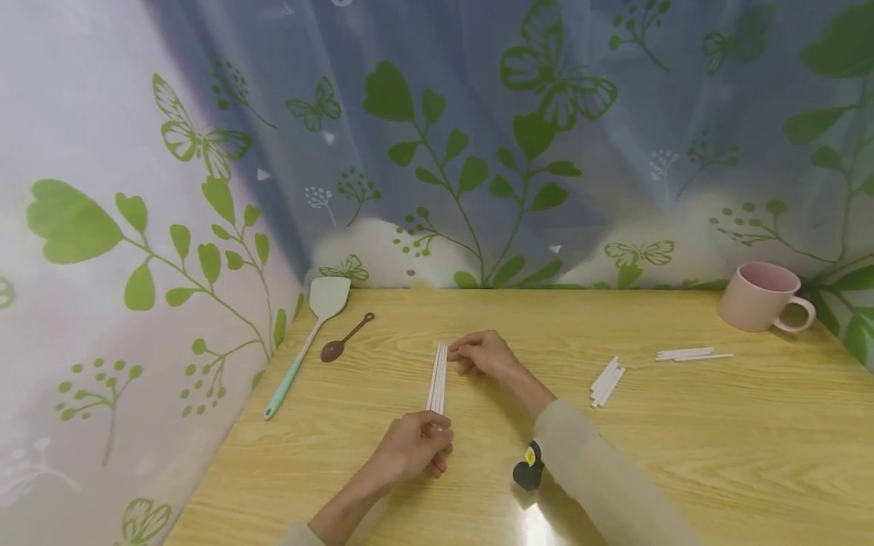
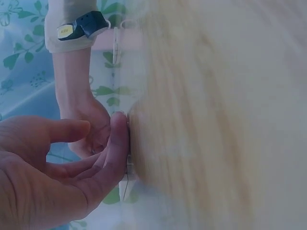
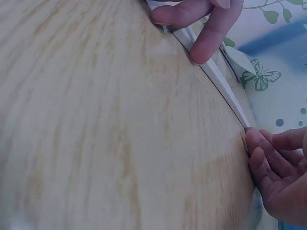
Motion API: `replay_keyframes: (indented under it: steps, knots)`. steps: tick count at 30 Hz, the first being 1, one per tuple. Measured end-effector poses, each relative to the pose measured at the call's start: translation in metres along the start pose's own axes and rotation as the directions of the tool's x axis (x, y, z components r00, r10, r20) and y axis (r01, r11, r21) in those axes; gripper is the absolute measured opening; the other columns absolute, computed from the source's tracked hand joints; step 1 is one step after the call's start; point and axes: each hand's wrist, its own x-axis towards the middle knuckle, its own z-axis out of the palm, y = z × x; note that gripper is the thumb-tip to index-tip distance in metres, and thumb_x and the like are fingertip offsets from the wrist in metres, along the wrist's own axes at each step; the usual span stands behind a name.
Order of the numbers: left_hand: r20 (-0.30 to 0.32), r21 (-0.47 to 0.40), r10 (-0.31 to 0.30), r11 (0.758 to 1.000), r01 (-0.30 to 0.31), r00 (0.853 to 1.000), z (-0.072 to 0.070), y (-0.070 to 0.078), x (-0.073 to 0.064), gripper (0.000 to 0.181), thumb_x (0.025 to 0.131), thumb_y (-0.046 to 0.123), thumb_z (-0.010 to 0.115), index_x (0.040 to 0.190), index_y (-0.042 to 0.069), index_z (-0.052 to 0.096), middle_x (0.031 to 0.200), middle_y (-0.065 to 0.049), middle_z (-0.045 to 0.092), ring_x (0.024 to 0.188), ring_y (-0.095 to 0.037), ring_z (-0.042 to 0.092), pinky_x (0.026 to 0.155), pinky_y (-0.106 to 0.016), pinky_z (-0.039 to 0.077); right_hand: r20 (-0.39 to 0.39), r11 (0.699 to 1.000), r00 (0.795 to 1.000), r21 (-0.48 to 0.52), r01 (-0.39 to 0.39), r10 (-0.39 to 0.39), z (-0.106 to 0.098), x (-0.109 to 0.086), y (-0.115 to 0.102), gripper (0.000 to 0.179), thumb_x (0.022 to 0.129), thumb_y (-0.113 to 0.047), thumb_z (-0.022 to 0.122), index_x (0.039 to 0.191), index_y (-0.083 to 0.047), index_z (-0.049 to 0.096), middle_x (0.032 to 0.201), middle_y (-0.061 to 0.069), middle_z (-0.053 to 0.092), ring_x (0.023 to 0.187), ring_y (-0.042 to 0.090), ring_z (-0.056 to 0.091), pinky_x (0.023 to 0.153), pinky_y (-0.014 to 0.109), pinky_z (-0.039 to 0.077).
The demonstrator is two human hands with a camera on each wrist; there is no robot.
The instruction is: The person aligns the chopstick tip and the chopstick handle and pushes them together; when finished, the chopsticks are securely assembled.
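A bundle of long thin white sticks (image 1: 437, 379) lies lengthwise on the table between the two hands. At its near end is my left hand (image 1: 413, 447), fingertips against the sticks. The left wrist view shows that hand's thumb (image 2: 72, 131) held apart from its extended fingers (image 2: 108, 163). My right hand (image 1: 485, 355) touches the far end from the right with its fingertips. In the right wrist view, the right hand's fingers (image 3: 268, 158) meet the narrow far tip of the bundle, while the left fingers (image 3: 211, 40) lie along its near part.
To the left lie a spatula (image 1: 300, 356) with a mint handle and a small brown spoon (image 1: 334, 349). Two groups of short white sticks, one angled (image 1: 606, 383) and one flatter (image 1: 690, 354), are on the right. A pink mug (image 1: 758, 297) stands at the back right, before the curtain (image 1: 451, 114).
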Motion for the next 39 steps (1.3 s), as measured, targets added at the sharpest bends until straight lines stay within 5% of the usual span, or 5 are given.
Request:
replay_keyframes:
  steps: [13, 22, 29, 39]
  knots:
    - [0.011, 0.059, 0.048, 0.997, -0.048, 0.999, -0.008, 0.016, 0.011, 0.035, 0.106, 0.016, 0.058, 0.129, -0.01, 0.062, 0.092, -0.013, 0.073, 0.071, -0.023, 0.072, 0.065, -0.036, 0.063, 0.141, 0.987, 0.989, 0.157, 0.021, -0.044, -0.039, -0.022, 0.015, 0.036, 0.109, -0.014, 0.054, 0.136, 0.008, 0.061, 0.128, 0.023, 0.07, 0.101, 0.03, 0.075, 0.082, 0.034, 0.063]
    - [0.12, -0.066, 0.132, 0.99, -0.125, 0.984, -0.009, 0.035, 0.035, 0.04, 0.109, 0.022, 0.056, 0.137, -0.007, 0.06, 0.119, -0.022, 0.071, 0.102, -0.039, 0.072, 0.09, -0.05, 0.061, 0.131, 0.986, 0.988, 0.158, 0.059, -0.08, -0.118, -0.061, 0.025, 0.048, 0.112, -0.022, 0.049, 0.148, 0.011, 0.047, 0.141, 0.026, 0.061, 0.121, 0.037, 0.066, 0.099, 0.042, 0.058]
    - [0.165, -0.065, 0.133, 0.99, -0.124, 0.977, -0.004, 0.045, 0.054, 0.042, 0.11, 0.025, 0.056, 0.139, -0.004, 0.06, 0.122, -0.017, 0.071, 0.108, -0.039, 0.071, 0.095, -0.051, 0.059, 0.047, 0.985, 0.992, 0.135, 0.106, -0.114, -0.186, -0.095, 0.034, 0.056, 0.111, -0.03, 0.053, 0.151, 0.008, 0.044, 0.139, 0.01, 0.067, 0.12, 0.022, 0.067, 0.1, 0.033, 0.056]
    - [0.176, -0.093, 0.141, 0.988, -0.126, 0.974, 0.005, 0.054, 0.089, 0.04, 0.109, 0.025, 0.056, 0.135, -0.005, 0.062, 0.123, -0.017, 0.07, 0.113, -0.04, 0.069, 0.097, -0.05, 0.058, 0.02, 0.948, 0.986, 0.28, 0.153, -0.165, -0.244, -0.132, 0.069, 0.028, 0.111, -0.016, 0.051, 0.134, -0.008, 0.065, 0.123, -0.004, 0.075, 0.111, 0.012, 0.071, 0.093, 0.028, 0.059]
